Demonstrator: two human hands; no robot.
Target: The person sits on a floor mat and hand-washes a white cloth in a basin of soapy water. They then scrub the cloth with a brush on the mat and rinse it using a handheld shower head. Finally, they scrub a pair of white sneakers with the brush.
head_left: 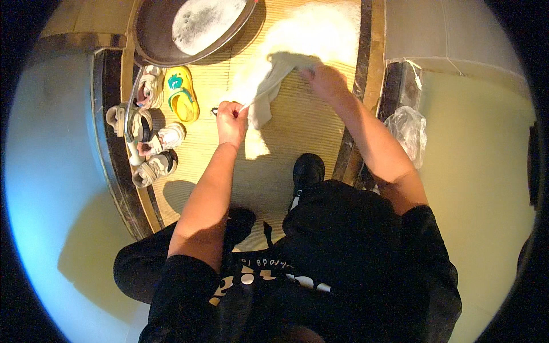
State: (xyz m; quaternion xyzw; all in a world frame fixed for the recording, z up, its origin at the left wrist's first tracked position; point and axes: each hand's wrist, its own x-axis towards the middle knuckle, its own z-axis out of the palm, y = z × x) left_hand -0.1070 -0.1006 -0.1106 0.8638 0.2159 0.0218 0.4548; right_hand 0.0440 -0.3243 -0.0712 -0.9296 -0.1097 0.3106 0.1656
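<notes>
A limp white cloth is stretched between my two hands, its lower part hanging down. My left hand is closed on its left end. A small dark loop pokes out at the left of that fist; I cannot make out what it belongs to. At the cloth's upper right end, my right hand is closed on it, slightly smeared by motion. Beyond my left hand stands a dark round basin with white suds in it.
On the left lie several pale sneakers and a yellow clog with green trim. A white-ended rod leans among the shoes. At right, a clear plastic bag sits by the dark door frame. My black shoe rests on the ribbed mat.
</notes>
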